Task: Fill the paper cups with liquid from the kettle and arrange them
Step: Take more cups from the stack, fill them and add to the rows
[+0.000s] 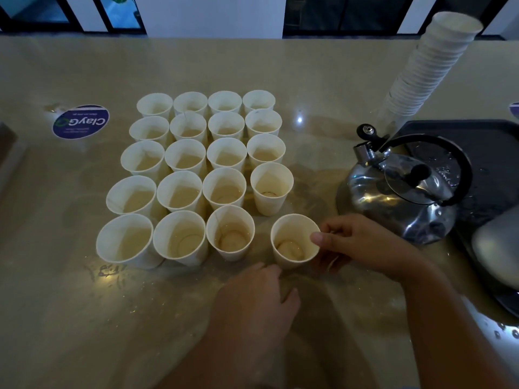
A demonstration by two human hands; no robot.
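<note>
Head view, looking down on a tan countertop (84,318). Grid of paper cups (193,175), four across, five rows, packed rim to rim; the corner slot at 5 o'clock of the grid is vacant. One loose paper cup (293,238) stands just beside that gap, upright, a shallow pool of liquid showing at its bottom. Right hand (362,245) at the cup's 3 o'clock: thumb over the rim, other fingers curled round the outer wall, pinching it. Left hand (254,301) at the cup's 7 o'clock, fingers together and reaching toward its base; whether the fingertips touch the cup I cannot tell. Steel kettle (398,186) sits at 1 o'clock from the loose cup, black handle up, lid on, nobody holding it. Tall stack of spare cups (427,68) leans at the far right, behind the kettle. Round blue sticker (81,122) at 10 o'clock of the grid. Handling judgement: thin paper wall, light, likely to buckle at the rim under a hard squeeze; a low fill helps little against tipping. Better hold is low on the wall with both hands, sliding it along the glossy, wet-looking top, not lifting. Neighbours are close, so a nudge could topple several.
</note>
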